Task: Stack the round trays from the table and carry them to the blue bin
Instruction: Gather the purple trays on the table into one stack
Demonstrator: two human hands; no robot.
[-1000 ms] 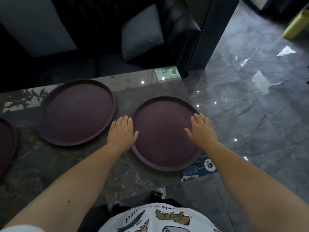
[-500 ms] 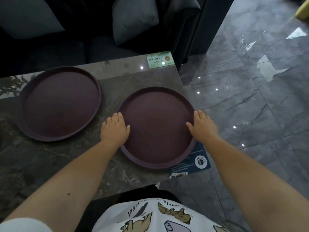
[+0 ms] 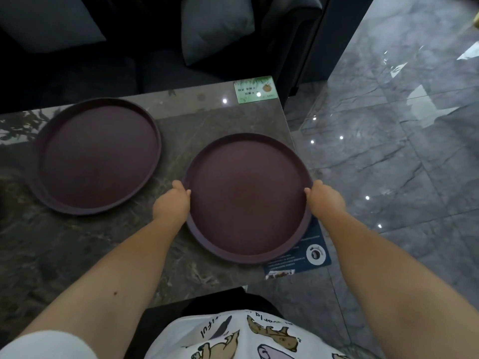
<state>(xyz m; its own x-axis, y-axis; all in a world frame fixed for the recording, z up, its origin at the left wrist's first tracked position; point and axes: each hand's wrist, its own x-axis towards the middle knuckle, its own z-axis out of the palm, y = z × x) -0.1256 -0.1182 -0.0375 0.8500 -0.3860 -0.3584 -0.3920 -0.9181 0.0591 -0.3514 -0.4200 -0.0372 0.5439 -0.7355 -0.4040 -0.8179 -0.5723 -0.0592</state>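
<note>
Two dark purple round trays lie on a dark marble table. The right tray sits at the table's right corner. My left hand grips its left rim, fingers curled under the edge and thumb on top. On the opposite rim my right hand holds it the same way. The left tray lies flat further back to the left, untouched. No blue bin is in view.
A green card is at the table's far right corner and a blue card at the near right, partly under the tray. A dark sofa with a grey cushion stands behind the table. Glossy grey floor tiles lie to the right.
Both hands went from lying flat beside the right tray, fingers spread, to curling around its left and right rims. The view has tilted and shifted slightly right; a third tray at far left is gone from view.
</note>
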